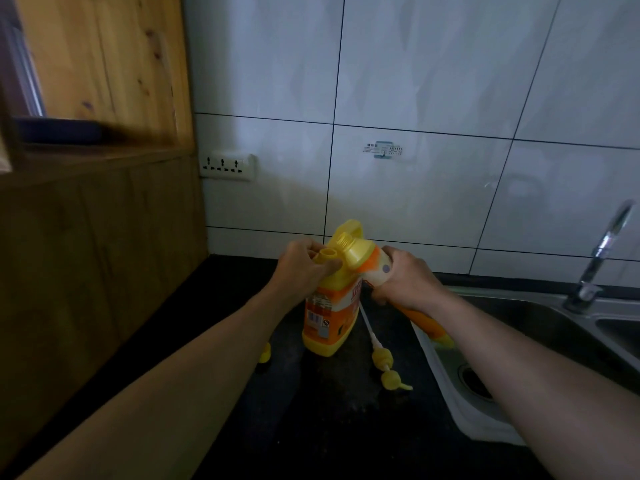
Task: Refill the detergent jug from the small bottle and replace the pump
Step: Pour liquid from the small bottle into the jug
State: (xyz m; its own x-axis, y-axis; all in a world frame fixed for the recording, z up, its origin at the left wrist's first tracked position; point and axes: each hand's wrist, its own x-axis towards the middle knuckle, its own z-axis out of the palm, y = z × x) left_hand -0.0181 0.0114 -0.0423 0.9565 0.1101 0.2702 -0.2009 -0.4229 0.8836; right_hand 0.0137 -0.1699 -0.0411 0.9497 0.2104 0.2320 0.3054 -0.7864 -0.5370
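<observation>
The yellow-and-orange detergent jug point(327, 317) stands upright on the dark counter, its round mouth open at the top. My left hand point(303, 268) grips the jug by its neck. My right hand point(405, 277) is wrapped around the small orange-and-white bottle point(365, 261), held tilted with its yellow threaded neck just behind and above the jug's mouth. No liquid is visible between them. The yellow pump point(382, 360) with its white tube lies on the counter right of the jug. A small yellow cap point(265, 355) lies left of the jug's base.
A steel sink point(519, 341) with a drain and a faucet point(602, 251) fills the right side. A wooden cabinet point(97, 202) borders the counter on the left. A wall outlet point(227, 166) sits on the white tiles behind.
</observation>
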